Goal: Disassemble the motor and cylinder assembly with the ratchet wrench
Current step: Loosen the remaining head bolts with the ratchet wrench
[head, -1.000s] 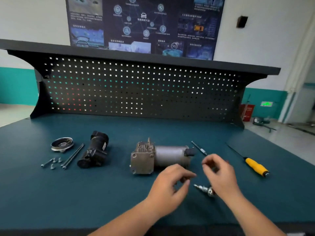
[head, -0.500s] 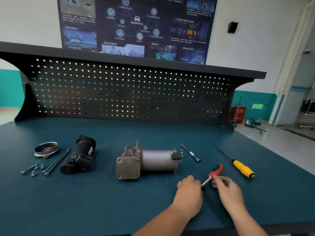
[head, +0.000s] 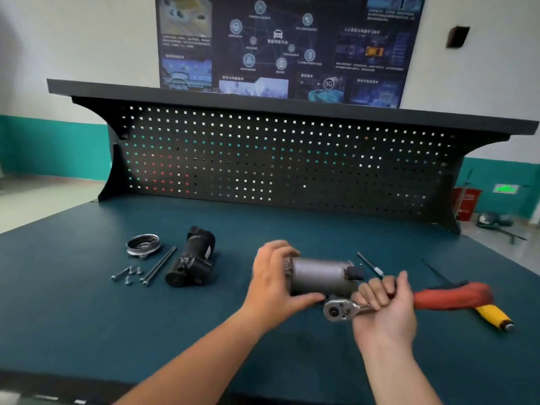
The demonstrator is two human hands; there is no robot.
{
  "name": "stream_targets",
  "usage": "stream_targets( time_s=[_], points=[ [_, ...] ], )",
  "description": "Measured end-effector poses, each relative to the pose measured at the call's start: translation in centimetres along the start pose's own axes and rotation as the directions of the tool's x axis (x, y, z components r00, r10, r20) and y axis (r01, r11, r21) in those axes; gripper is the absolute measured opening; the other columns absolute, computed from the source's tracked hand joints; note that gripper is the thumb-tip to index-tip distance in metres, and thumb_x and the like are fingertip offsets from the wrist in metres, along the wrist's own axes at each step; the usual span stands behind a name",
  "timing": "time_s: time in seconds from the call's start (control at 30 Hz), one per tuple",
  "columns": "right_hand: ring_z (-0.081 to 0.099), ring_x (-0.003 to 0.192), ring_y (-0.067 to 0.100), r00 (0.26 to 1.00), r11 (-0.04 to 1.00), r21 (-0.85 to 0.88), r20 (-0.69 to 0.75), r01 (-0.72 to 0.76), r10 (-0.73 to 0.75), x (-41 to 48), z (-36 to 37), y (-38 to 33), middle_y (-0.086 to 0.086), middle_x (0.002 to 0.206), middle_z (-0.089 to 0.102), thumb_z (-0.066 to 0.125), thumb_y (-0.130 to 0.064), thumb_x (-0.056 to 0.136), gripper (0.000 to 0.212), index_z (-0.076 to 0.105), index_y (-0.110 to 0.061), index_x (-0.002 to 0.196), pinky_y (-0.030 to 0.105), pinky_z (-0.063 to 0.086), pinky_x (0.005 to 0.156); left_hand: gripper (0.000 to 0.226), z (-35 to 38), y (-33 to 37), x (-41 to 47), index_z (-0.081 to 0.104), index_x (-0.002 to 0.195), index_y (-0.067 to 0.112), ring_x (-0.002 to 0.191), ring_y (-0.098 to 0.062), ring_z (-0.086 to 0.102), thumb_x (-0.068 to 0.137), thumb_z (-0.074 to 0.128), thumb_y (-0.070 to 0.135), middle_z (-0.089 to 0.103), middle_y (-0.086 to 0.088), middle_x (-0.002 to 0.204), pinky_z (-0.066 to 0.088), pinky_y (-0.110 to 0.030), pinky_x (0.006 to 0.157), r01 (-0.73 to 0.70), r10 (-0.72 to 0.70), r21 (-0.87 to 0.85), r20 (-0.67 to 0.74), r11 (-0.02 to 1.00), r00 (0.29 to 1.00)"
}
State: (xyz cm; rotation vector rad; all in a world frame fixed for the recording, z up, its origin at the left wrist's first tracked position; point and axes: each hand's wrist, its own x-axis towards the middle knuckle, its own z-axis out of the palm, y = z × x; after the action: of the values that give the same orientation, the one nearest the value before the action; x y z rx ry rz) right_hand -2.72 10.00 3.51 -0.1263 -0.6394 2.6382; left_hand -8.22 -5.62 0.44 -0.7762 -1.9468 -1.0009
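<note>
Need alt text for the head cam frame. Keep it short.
A person's left hand grips the motor assembly on a green workbench, while the right hand holds a red-handled ratchet wrench close by its near side. A black part, metal disc, loose bolts and a yellow screwdriver lie around.

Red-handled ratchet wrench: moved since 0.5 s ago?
Yes. The right hand grips the wrench; its head has shifted left, from right of the thin metal rod to left of it, beside the grey motor.
</note>
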Motion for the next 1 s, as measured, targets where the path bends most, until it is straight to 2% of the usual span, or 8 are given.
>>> stream_targets(
  time_s=[0.07,0.13,0.2,0.27,0.33,0.47,0.8,1.0],
  points=[
    [0.021,0.034,0.005,0.999,0.998,-0.063,0.033,-0.007,0.009,-0.3,-0.3,0.4,-0.010,0.043,0.023,0.042,-0.029,0.095,0.045,0.035,-0.022,0.051,0.017,0.021,0.035,0.083,-1.3,-2.8,0.8,0.046,0.131,0.016,0.129,-0.020,0.036,0.064,0.077,0.055,0.043,-0.004,0.133,0.022,-0.033,0.111,0.198,-0.228,0.250,0.096,0.948,0.969],
    [0.017,0.034,0.005,0.996,0.992,-0.119,0.071,-0.037,0.046,-0.9,-0.9,0.7,-0.009,0.042,0.024,0.047,-0.030,0.086,0.037,0.036,-0.021,0.051,0.018,0.020,0.035,0.091,-1.0,-4.7,1.7,0.030,0.146,0.025,0.142,-0.019,0.020,0.072,0.065,0.065,0.030,-0.001,0.150,0.012,-0.041,0.117,0.205,-0.387,0.515,0.274,0.832,0.880],
    [0.008,0.039,0.009,0.989,0.981,-0.177,0.105,-0.085,0.104,-1.5,-1.7,0.6,-0.009,0.041,0.021,0.050,-0.041,0.076,0.037,0.039,-0.020,0.047,0.019,0.017,0.035,0.088,-0.4,-5.7,2.5,0.028,0.146,0.035,0.142,-0.019,0.023,0.072,0.059,0.071,0.027,0.002,0.153,0.014,-0.045,0.116,0.171,-0.465,0.579,0.409,0.797,0.785],
    [0.004,0.043,0.011,0.978,0.967,-0.217,0.128,-0.135,0.165,-1.9,-2.3,0.1,-0.008,0.043,0.014,0.048,-0.054,0.072,0.046,0.040,-0.019,0.044,0.019,0.013,0.035,0.083,-0.1,-6.1,3.1,0.037,0.142,0.037,0.133,-0.018,0.039,0.070,0.063,0.071,0.039,0.005,0.147,0.031,-0.036,0.109,0.187,-0.476,0.539,0.467,0.822,0.745],
    [0.003,0.043,0.010,0.970,0.952,-0.253,0.128,-0.171,0.208,-2.3,-2.5,-0.6,-0.005,0.049,0.007,0.045,-0.066,0.070,0.055,0.039,-0.018,0.043,0.021,0.011,0.035,0.082,-0.1,-6.2,3.3,0.043,0.140,0.033,0.129,-0.015,0.044,0.069,0.067,0.067,0.046,0.005,0.143,0.036,-0.028,0.103,0.190,-0.449,0.493,0.483,0.849,0.752],
    [0.004,0.042,0.011,0.957,0.954,-0.237,0.181,-0.183,0.228,-2.9,-2.1,-0.8,-0.005,0.050,0.007,0.040,-0.081,0.062,0.065,0.038,-0.018,0.044,0.024,0.011,0.037,0.084,-0.6,-5.2,2.3,0.046,0.140,0.029,0.132,-0.014,0.042,0.068,0.068,0.066,0.044,0.004,0.145,0.033,-0.024,0.103,0.148,-0.401,0.499,0.450,0.854,0.798],
    [0.006,0.040,0.010,0.928,0.960,-0.234,0.301,-0.152,0.220,-5.1,-0.4,0.8,-0.005,0.045,0.009,0.034,-0.081,0.065,0.067,0.038,-0.018,0.044,0.020,0.015,0.036,0.080,-1.8,-3.1,1.1,0.048,0.138,0.026,0.127,-0.017,0.047,0.071,0.063,0.068,0.048,0.002,0.141,0.036,-0.026,0.101,0.083,-0.371,0.520,0.481,0.850,0.794],
    [0.006,0.040,0.011,0.917,0.975,-0.217,0.376,-0.051,0.131,-4.5,0.9,1.0,-0.004,0.045,0.008,0.034,-0.082,0.063,0.066,0.039,-0.019,0.043,0.018,0.015,0.038,0.074,-2.5,-2.4,-1.0,0.058,0.127,0.032,0.121,-0.008,0.051,0.063,0.069,0.067,0.054,0.014,0.134,0.038,-0.022,0.098,0.189,-0.328,0.409,0.304,0.893,0.894]
  ],
)
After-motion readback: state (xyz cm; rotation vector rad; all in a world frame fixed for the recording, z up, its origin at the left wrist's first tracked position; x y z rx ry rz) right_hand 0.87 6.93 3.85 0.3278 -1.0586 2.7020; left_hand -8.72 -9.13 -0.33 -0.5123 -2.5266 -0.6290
